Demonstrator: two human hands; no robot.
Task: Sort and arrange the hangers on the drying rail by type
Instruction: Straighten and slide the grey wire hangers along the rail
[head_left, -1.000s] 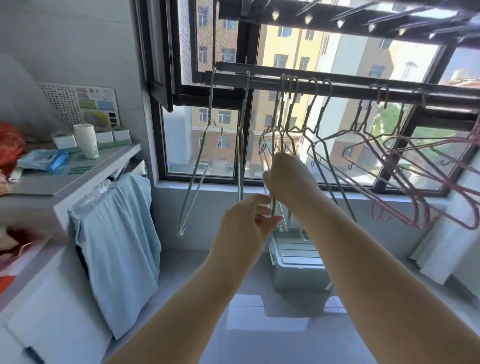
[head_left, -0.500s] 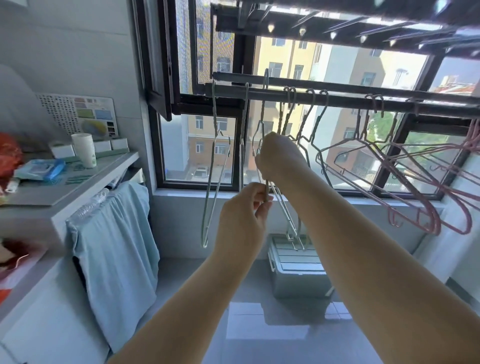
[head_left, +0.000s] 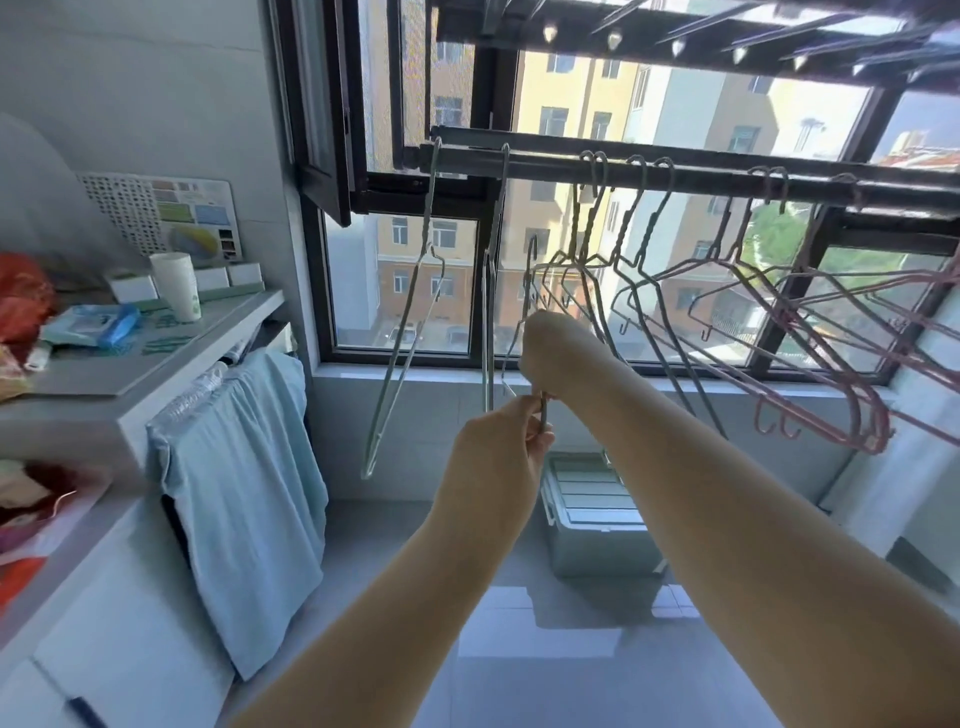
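A dark drying rail (head_left: 717, 179) runs across the window. Two pale wire hangers (head_left: 410, 322) hang at its left end, the second one (head_left: 488, 332) edge-on. Right of them hang several silver wire hangers (head_left: 649, 244), then pink hangers (head_left: 810, 343) at the far right. Between the two groups, both hands hold one silver wire hanger (head_left: 529, 270) whose hook sits below the rail, off it. My right hand (head_left: 553, 345) grips its upper part, fingers hidden behind the hand. My left hand (head_left: 496, 457) pinches its lower wire.
A grey counter (head_left: 156, 364) at the left carries a paper cup (head_left: 176, 286) and clutter, with a light blue cloth (head_left: 244, 478) draped below it. A lidded storage box (head_left: 592, 525) stands on the floor under the window. An open window sash (head_left: 322, 130) juts inward at upper left.
Half a second ago the held hanger's hook was up at the rail. Now my right hand has dropped and the hook hangs free below the rail. My left hand keeps its pinch.
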